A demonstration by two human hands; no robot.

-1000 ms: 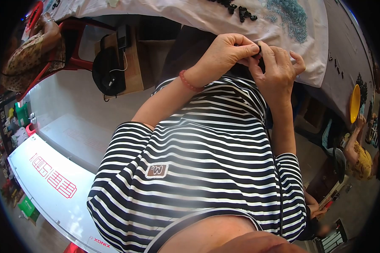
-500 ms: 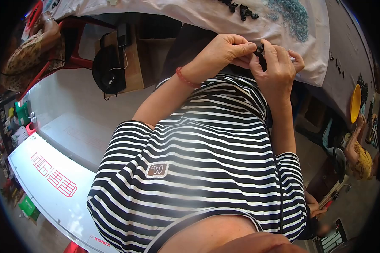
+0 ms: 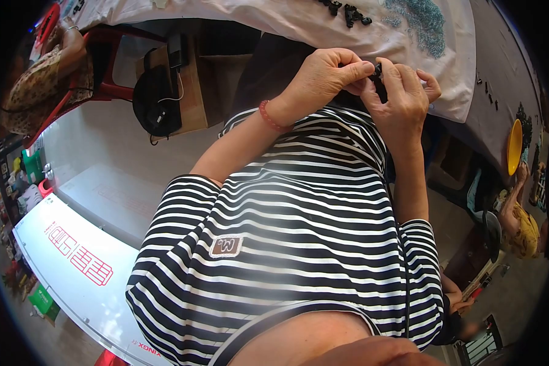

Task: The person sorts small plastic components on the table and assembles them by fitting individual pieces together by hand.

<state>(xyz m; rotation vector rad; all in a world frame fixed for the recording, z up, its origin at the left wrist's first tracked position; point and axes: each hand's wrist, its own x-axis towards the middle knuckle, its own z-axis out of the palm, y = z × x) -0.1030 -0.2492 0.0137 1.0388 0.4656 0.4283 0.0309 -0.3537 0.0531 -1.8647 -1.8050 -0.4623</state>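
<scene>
Black and small in the head view, the piece (image 3: 378, 70) is held at the near edge of the cloth (image 3: 457, 91), between two hands. The right hand (image 3: 404, 97), by the cloth's near right part, closes thumb and fingers round it; the left hand (image 3: 324, 73), farther left along the cloth's edge, has thumb and forefinger pinched together, seemingly on the piece's left side. Neither hand is plainly nearer: the piece lies just right of the left thumb tip and within the right grip. Fingers cover much of it, so its long axis cannot be told. Farther onto the cloth lie black parts (image 3: 351, 15) and, toward its right side, blue grains (image 3: 430, 30).
</scene>
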